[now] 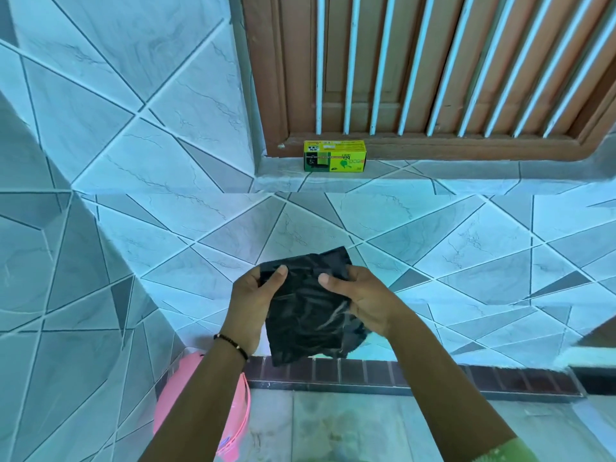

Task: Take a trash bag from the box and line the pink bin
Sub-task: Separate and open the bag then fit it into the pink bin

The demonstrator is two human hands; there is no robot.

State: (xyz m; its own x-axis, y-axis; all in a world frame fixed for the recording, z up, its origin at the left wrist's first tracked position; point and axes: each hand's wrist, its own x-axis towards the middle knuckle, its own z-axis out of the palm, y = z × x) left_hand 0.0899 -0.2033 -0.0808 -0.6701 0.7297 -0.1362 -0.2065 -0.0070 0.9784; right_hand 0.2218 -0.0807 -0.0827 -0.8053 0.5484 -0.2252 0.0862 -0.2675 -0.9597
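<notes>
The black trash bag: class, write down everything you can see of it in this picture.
The black trash bag is thin, glossy, crinkled plastic, still mostly folded into a rough rectangle, with pale highlights on its creases. It is held up in the air in front of the tiled wall, tilted, one corner pointing up and right. The left hand grips its left edge with the thumb on top; the right hand grips its right edge the same way. Nothing else touches it. Its lower edge hangs free.
</notes>
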